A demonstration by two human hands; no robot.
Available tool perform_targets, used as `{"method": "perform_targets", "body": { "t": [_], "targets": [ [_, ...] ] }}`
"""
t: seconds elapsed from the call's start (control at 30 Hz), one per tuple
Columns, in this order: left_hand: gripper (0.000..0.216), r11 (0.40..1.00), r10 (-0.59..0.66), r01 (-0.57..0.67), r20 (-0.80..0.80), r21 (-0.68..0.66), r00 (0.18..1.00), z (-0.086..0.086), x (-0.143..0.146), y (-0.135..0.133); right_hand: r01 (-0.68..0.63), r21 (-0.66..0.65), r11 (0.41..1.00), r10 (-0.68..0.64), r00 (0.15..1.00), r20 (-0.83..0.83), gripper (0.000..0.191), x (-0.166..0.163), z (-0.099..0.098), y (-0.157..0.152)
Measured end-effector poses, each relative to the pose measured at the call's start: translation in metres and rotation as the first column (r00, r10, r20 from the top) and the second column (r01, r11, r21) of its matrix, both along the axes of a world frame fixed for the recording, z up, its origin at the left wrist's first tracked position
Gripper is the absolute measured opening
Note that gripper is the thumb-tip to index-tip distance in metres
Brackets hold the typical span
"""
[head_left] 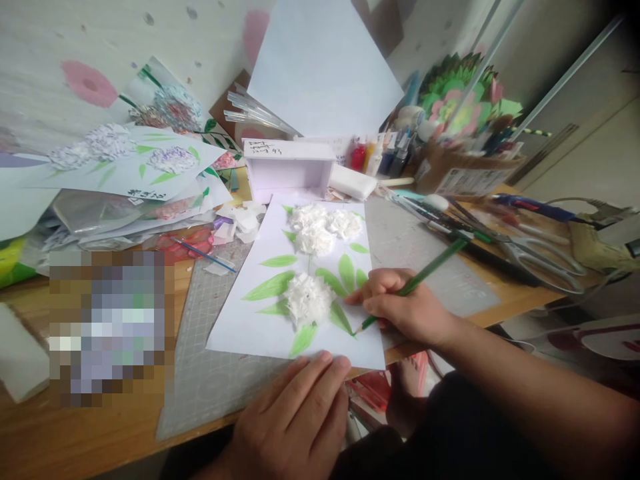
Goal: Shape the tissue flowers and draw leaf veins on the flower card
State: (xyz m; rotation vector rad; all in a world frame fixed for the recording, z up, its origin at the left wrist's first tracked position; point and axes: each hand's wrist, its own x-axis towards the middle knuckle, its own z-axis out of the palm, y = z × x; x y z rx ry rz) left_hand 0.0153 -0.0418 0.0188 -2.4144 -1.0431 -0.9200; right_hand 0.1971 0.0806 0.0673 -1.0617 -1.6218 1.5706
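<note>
A white sheet of paper lies on the grey cutting mat, bearing white crinkled paper flowers and green drawn leaves. My right hand grips a dark green colored pencil. Its tip meets the paper at the lower end of a leaf right of the lowest flower. Flat at the sheet's bottom edge rests my left hand, fingers stretched out and holding nothing.
Scissors and other tools lie to the right, near a cardboard box of brushes. Behind the sheet stands a white open box. Paper scraps, a thin blue brush and finished flower sheets sit left.
</note>
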Motion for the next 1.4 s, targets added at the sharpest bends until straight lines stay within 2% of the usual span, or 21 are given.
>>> {"method": "perform_targets", "body": {
  "t": [0.13,0.27,0.4,0.53,0.6,0.67,0.73,0.8,0.83,0.87,0.9,0.93,0.97,1.0,1.03,1.07,1.17,1.23,1.3,1.4],
  "targets": [
    [0.019,1.000,-0.008,0.008,-0.001,0.005,1.000,-0.002,0.000,0.000,-0.057,0.031,0.998,0.058,0.998,-0.034,0.030,0.001,-0.001,0.001],
    [0.020,1.000,-0.001,0.001,-0.006,-0.010,1.000,-0.002,0.000,-0.001,-0.027,0.013,1.000,0.027,0.999,-0.035,0.030,0.002,-0.002,0.001],
    [0.020,1.000,-0.012,0.012,-0.017,-0.025,1.000,0.000,-0.001,-0.001,-0.071,-0.003,0.997,0.070,0.994,-0.088,0.031,0.002,-0.003,0.001],
    [0.020,0.999,-0.017,0.017,-0.003,-0.030,1.000,0.000,-0.001,-0.001,-0.059,-0.041,0.997,0.054,0.991,-0.124,0.030,0.001,-0.006,0.000],
    [0.020,0.999,-0.019,0.019,0.004,-0.028,1.000,0.000,-0.001,-0.002,-0.007,-0.028,1.000,0.002,0.985,-0.171,0.030,0.003,-0.006,0.001],
    [0.020,1.000,-0.017,0.017,0.005,-0.025,1.000,-0.001,-0.001,-0.003,0.138,0.062,0.989,-0.121,0.967,-0.222,0.029,0.008,-0.005,0.004],
    [0.020,0.999,-0.017,0.017,0.011,-0.027,1.000,0.000,-0.001,-0.003,0.270,0.181,0.946,-0.220,0.942,-0.253,0.023,0.018,-0.003,0.004],
    [0.020,0.999,-0.020,0.021,0.034,-0.038,0.999,0.003,-0.001,-0.004,0.282,0.330,0.901,-0.224,0.954,-0.201,0.009,0.030,0.000,-0.002],
    [0.021,0.999,-0.016,0.018,0.053,-0.045,0.998,0.005,0.000,-0.004,0.231,0.429,0.873,-0.195,0.972,-0.128,0.006,0.037,0.001,-0.009],
    [0.022,0.998,-0.010,0.014,0.076,-0.053,0.997,0.007,0.001,-0.005,0.147,0.549,0.823,-0.161,0.987,-0.022,0.012,0.042,0.001,-0.019],
    [0.023,0.998,-0.003,0.009,0.104,-0.061,0.995,0.008,0.002,-0.006,-0.012,0.637,0.771,-0.102,0.985,0.141,0.018,0.046,0.001,-0.030],
    [0.024,0.998,0.005,0.005,0.134,-0.069,0.991,0.008,0.004,-0.008,-0.100,0.733,0.673,-0.090,0.972,0.216,0.023,0.048,0.001,-0.042],
    [0.025,0.998,0.010,0.002,0.167,-0.070,0.986,0.007,0.006,-0.011,-0.186,0.752,0.633,-0.042,0.961,0.273,0.024,0.048,0.000,-0.054],
    [0.025,0.998,0.013,0.000,0.203,-0.065,0.979,0.005,0.008,-0.014,-0.231,0.774,0.590,-0.049,0.946,0.320,0.023,0.047,-0.001,-0.065],
    [0.025,0.999,0.007,0.005,0.240,-0.049,0.971,0.002,0.010,-0.017,-0.304,0.800,0.517,-0.070,0.916,0.394,0.023,0.045,-0.002,-0.073],
    [0.026,1.000,-0.009,0.017,0.276,-0.025,0.961,-0.002,0.013,-0.021,-0.359,0.799,0.483,-0.094,0.886,0.455,0.024,0.041,-0.003,-0.079],
    [0.025,0.997,-0.075,0.080,0.334,-0.003,0.939,-0.011,0.013,-0.035,-0.462,0.767,0.445,-0.185,0.790,0.584,0.027,0.030,-0.008,-0.082],
    [0.024,0.988,-0.071,0.114,0.342,-0.106,0.937,-0.011,0.007,-0.046,-0.484,0.769,0.417,-0.231,0.762,0.605,0.024,0.027,-0.012,-0.077],
    [0.025,0.957,0.017,0.092,0.366,-0.276,0.931,-0.007,-0.002,-0.057,-0.494,0.789,0.365,-0.253,0.763,0.595,0.018,0.028,-0.014,-0.075],
    [0.019,0.833,0.263,0.026,0.437,-0.553,0.860,-0.004,-0.018,-0.069,-0.470,0.830,0.299,-0.252,0.800,0.544,0.018,0.039,-0.012,-0.077]
  ]
}}
